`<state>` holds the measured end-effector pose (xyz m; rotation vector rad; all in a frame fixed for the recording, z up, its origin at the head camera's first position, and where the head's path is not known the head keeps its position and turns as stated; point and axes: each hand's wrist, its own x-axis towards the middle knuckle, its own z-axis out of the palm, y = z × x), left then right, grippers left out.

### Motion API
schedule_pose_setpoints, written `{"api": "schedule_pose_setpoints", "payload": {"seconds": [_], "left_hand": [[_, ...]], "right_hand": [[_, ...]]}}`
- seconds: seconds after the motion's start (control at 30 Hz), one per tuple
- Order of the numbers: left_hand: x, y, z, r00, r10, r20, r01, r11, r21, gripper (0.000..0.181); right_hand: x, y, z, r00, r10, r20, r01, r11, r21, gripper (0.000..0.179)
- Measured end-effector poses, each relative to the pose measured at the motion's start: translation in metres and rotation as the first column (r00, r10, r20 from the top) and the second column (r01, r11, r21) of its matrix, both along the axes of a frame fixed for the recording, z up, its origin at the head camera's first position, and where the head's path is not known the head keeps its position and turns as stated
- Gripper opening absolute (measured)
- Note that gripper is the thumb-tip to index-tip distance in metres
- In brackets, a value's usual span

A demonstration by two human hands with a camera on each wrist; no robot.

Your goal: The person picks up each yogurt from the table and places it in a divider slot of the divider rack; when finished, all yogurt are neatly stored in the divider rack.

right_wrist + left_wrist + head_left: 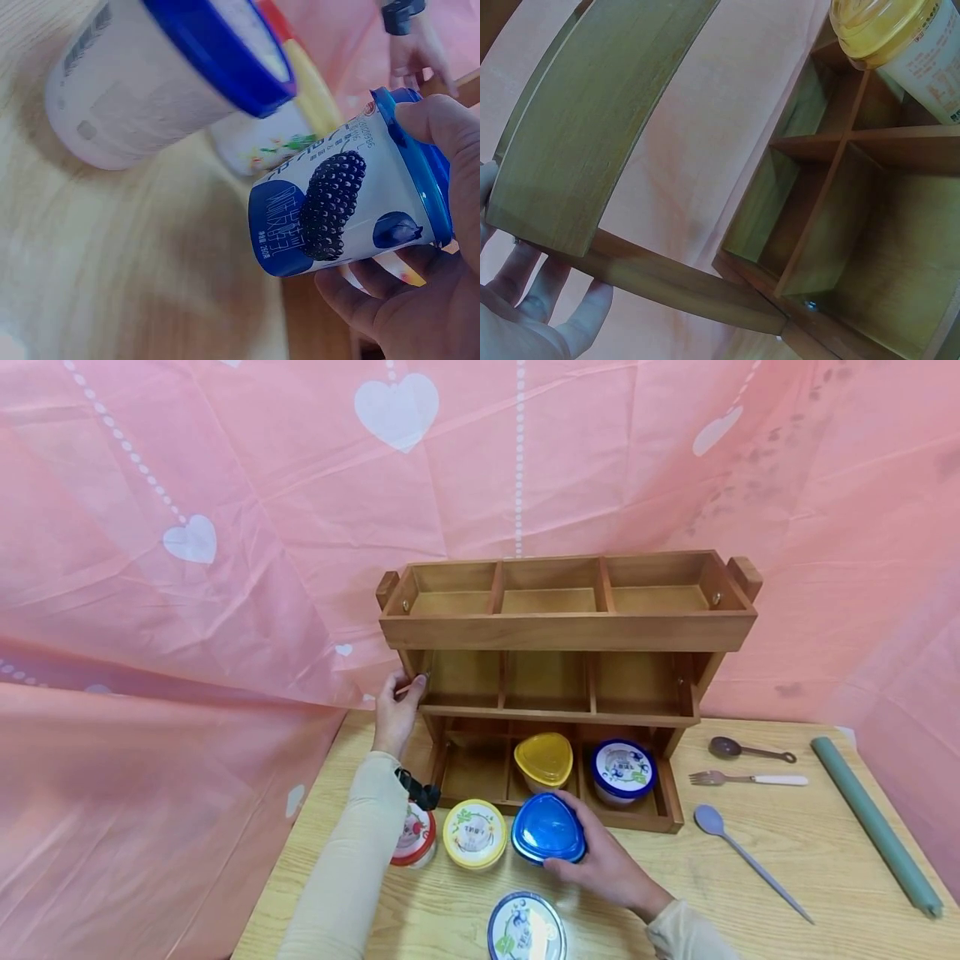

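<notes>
My right hand (pixel 600 856) grips a yogurt cup with a blue rounded-triangle lid (pixel 548 829), close in front of the shelf's bottom tier. In the right wrist view this cup (pixel 330 202) is tilted and shows a blackberry and a blueberry print. At the left side of the three-tier wooden shelf (pixel 566 633), my left hand (pixel 395 714) holds the middle tier's edge, with fingers (pixel 589 319) curled behind the wood in the left wrist view. A yellow-lidded cup (pixel 543 758) sits in the bottom tier's middle compartment, a dark-blue-lidded tub (pixel 623 770) in its right one.
On the table before the shelf stand a red-lidded tub (pixel 415 835), partly behind the left arm, a yellow-rimmed tub (pixel 475 834) and a blue-rimmed tub (pixel 527 928). Rightward lie a brown measuring spoon (pixel 726 747), a fork (pixel 776 780), a grey-purple spoon (pixel 709 820) and a green roll (pixel 873 822).
</notes>
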<state>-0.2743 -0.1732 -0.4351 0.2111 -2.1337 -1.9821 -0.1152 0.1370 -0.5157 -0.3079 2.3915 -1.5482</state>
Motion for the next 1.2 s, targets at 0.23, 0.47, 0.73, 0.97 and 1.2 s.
{"api": "schedule_pose_setpoints", "payload": {"seconds": [0.23, 0.47, 0.73, 0.97, 1.2], "left_hand": [[-0.001, 0.000, -0.001, 1.000, 0.004, -0.001, -0.004, 1.000, -0.010, 0.033], [0.000, 0.001, 0.000, 1.000, 0.000, 0.006, 0.000, 1.000, 0.000, 0.031], [0.001, 0.001, 0.001, 1.000, 0.000, 0.009, 0.000, 1.000, 0.001, 0.031], [0.001, 0.000, 0.001, 1.000, -0.001, 0.014, 0.001, 1.000, -0.010, 0.032], [0.000, 0.000, 0.000, 1.000, 0.003, 0.008, -0.003, 1.000, -0.013, 0.032]], "right_hand": [[-0.001, 0.006, 0.027, 0.993, -0.001, -0.116, 0.002, 1.000, 0.008, 0.096], [-0.006, 0.000, 0.051, 0.988, 0.003, -0.157, -0.004, 1.000, -0.005, 0.093], [-0.021, -0.018, 0.058, 0.976, 0.029, -0.216, -0.039, 0.998, -0.044, 0.092], [-0.036, -0.039, 0.061, 0.970, 0.024, -0.242, -0.033, 0.999, -0.035, 0.094], [-0.050, -0.057, 0.062, 0.985, 0.007, -0.170, -0.012, 0.999, -0.031, 0.095]]}}
